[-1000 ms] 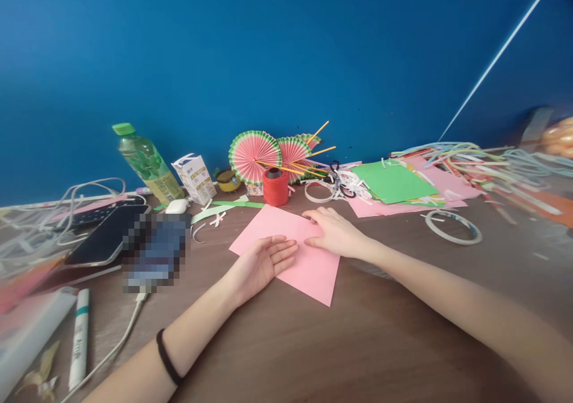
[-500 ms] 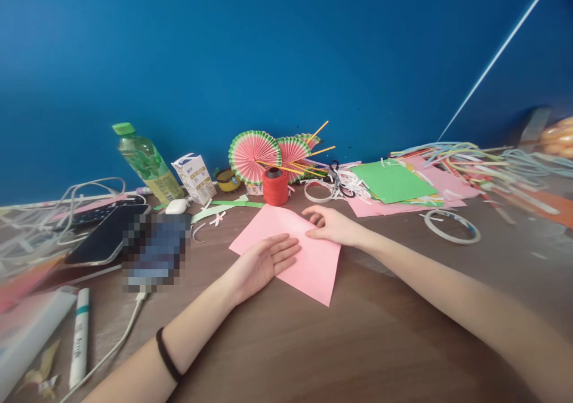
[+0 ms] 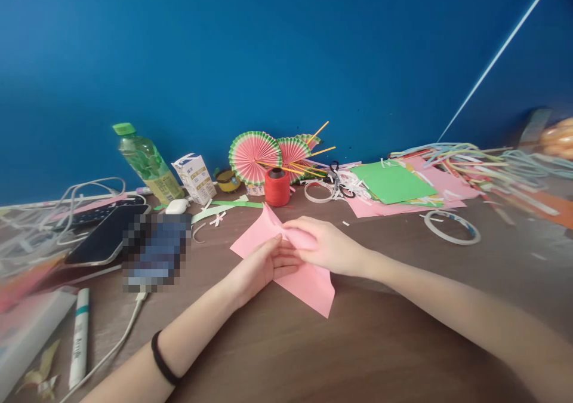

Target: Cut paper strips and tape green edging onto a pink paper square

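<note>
A sheet of pink paper (image 3: 302, 285) lies on the table in front of me, its right part lifted and bent over toward the left. My right hand (image 3: 333, 246) grips that bent part between thumb and fingers. Palm up, my left hand (image 3: 257, 267) rests on the sheet, fingers stretched out and thumb raised beside the bend. The fingertips of both hands nearly meet, and the paper between them is partly hidden. Just behind the sheet stands a spool of red thread (image 3: 277, 189).
Pleated paper fans (image 3: 254, 155) lean at the wall. Green paper (image 3: 396, 182), a tape roll (image 3: 452, 227) and scissors (image 3: 335, 173) lie to the right. At left are a bottle (image 3: 147, 161), a small carton (image 3: 194, 179), phones (image 3: 107, 236) and a marker (image 3: 79, 340).
My right hand has taken the sheet's right part and bent it leftward, toward my left hand. My left thumb has lifted, and the spool has shifted slightly right.
</note>
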Tool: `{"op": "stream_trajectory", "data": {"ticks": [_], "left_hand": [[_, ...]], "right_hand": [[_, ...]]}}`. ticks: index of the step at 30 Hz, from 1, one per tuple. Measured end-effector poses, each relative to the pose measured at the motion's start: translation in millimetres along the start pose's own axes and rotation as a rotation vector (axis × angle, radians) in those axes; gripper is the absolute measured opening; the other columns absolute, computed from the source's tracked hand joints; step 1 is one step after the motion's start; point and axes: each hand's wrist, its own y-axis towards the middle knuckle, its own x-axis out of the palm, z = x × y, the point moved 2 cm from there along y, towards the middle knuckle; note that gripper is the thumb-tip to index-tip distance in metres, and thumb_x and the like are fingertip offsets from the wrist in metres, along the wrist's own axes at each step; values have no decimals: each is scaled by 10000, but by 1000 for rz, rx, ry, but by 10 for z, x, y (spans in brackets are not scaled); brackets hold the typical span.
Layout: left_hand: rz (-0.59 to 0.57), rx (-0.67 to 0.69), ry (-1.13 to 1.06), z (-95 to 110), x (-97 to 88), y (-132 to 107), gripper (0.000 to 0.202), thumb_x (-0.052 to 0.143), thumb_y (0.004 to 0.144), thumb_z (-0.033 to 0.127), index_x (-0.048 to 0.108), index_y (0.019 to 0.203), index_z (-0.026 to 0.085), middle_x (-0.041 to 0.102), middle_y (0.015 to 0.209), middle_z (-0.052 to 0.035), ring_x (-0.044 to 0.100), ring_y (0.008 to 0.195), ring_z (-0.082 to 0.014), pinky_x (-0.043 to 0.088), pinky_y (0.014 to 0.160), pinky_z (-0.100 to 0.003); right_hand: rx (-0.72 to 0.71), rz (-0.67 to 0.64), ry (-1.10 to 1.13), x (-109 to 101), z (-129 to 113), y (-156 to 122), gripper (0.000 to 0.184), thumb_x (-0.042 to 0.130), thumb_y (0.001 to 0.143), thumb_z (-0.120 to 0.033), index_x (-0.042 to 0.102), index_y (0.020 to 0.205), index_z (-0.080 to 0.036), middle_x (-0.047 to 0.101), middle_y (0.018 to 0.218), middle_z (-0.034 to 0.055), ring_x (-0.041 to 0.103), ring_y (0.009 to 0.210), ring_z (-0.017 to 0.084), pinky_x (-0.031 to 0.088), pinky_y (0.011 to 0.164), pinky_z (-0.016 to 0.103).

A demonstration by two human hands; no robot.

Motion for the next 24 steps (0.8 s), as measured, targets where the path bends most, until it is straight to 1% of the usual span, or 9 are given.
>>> {"op": "stream_trajectory", "data": {"ticks": [3,7,10,13,15,18,20,22,24], "left_hand": [[-4,0,39,26,11,1,337,429,862,413,596,867,121,667,868,-116,642,811,-194,437,883,-373],[50,-4,78,77,44,-25,332,401,869,407,577,893,126,665,854,-112,651,759,-202,459,830,-385],[94,8,129,134,74,-59,262,423,853,364,566,892,148,667,802,-84,651,718,-201,465,800,-385],[75,41,205,190,104,-103,209,440,824,305,572,886,156,669,801,-62,644,765,-208,446,827,-372],[55,52,261,217,117,-134,200,429,800,242,593,854,141,672,824,-63,629,824,-211,426,861,-353],[70,52,296,270,115,-188,221,424,759,186,621,836,121,677,844,-67,610,857,-213,417,866,-335],[133,56,300,344,90,-235,214,452,737,197,630,827,121,678,808,-64,612,803,-217,441,798,-332],[222,53,346,454,43,-291,153,506,702,218,630,715,130,669,722,-58,607,696,-211,455,676,-308],[247,-11,430,567,-12,-343,126,569,678,244,634,668,136,657,678,-55,599,646,-209,449,605,-294]], "right_hand": [[-72,-65,-43,25,-83,-40,462,509,748,-131,484,1198,-233,542,1138,45,531,1037,183,416,889,329],[-38,-108,-18,3,-97,-49,478,546,764,-186,449,1227,-254,543,1114,44,527,1027,190,425,858,333],[-57,-136,69,-21,-110,-49,484,555,779,-215,426,1242,-275,505,1181,47,483,1098,187,400,907,338],[-90,-180,130,-44,-141,-49,546,571,764,-179,394,1270,-282,511,1169,37,478,1093,162,388,922,316],[-68,-197,143,-78,-156,-45,530,590,760,-219,414,1258,-265,565,1068,29,532,981,154,424,854,303],[-22,-158,163,-201,-162,-35,354,542,801,-311,522,1141,-211,620,941,30,572,841,145,452,746,281],[24,-126,127,-332,-141,-34,227,476,837,-326,599,955,-176,644,878,30,584,788,135,449,706,262],[133,-145,10,-472,-88,-47,280,421,857,-356,607,781,-162,656,756,22,580,651,119,433,617,244],[253,-168,-145,-601,-20,-72,352,400,853,-413,594,697,-165,650,667,16,546,519,108,390,517,237]]}}
